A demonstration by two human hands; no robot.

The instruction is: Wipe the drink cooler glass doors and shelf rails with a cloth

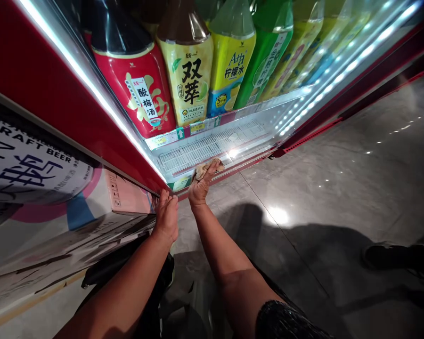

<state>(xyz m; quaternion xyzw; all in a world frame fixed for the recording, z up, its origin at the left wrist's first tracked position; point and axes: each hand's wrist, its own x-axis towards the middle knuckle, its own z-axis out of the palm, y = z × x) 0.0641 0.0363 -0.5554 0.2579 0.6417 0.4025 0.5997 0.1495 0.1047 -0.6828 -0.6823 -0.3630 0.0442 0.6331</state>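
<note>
My right hand [199, 190] presses a crumpled beige cloth [212, 168] against the front lip of a lit drinks cooler's bottom shelf [212, 147]. The fingers are closed over the cloth. Just left of it, my left hand [167, 219] curls its fingers on the lower front corner of the cooler's red frame [141, 160]. White wire racking covers the bottom shelf. Above stand a red-labelled bottle [137, 89], a pale yellow one [189, 80] and a yellow-and-blue one [231, 70], behind a strip of price tags [198, 127].
More bottles, among them a green one [265, 66], line the shelf rightward. A printed beer carton [127, 190] stands at the left beside the cooler. Shiny grey tile floor [325, 188] spreads to the right, with a dark shoe [378, 256] near the right edge.
</note>
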